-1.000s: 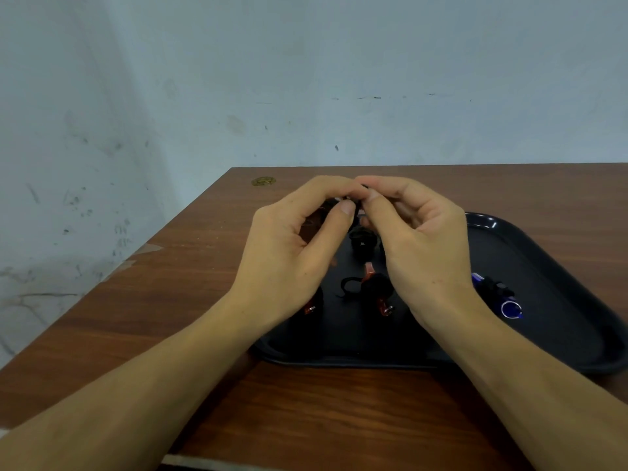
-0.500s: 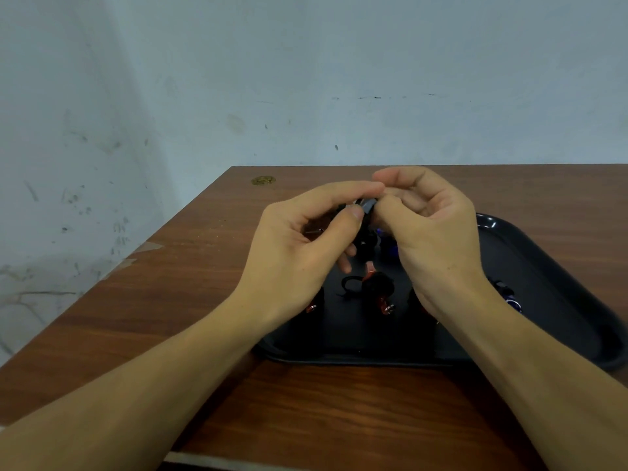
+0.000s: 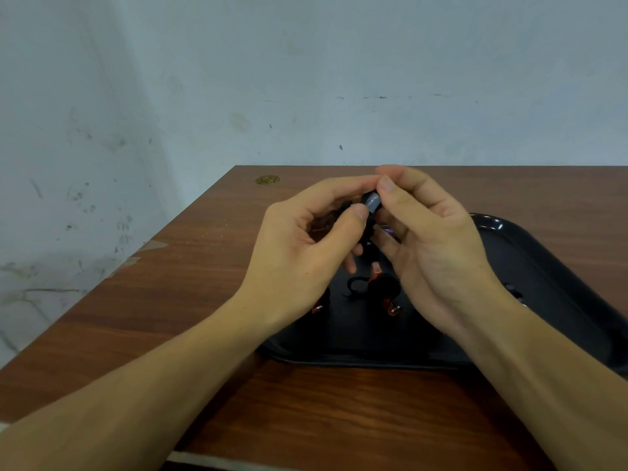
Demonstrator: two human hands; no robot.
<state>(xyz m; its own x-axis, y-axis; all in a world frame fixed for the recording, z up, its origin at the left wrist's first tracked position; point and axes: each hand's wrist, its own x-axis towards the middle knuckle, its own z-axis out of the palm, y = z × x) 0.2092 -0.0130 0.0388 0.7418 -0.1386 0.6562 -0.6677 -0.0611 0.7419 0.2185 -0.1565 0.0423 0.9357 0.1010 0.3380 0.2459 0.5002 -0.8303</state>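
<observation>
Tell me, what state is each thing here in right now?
left hand, pinching the small grey piece between thumb and forefinger.
right hand, pinching its other side.
small grey piece, held up over the black tray.
black tray, flat on the table.
black-and-orange part, lying loose in the tray.

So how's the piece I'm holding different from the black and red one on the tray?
The held piece is pinched by the left hand and right hand; the black and red piece lies untouched on the tray. The held piece shows a grey face; the black and red piece has red-orange parts. Both are small and dark.
</observation>
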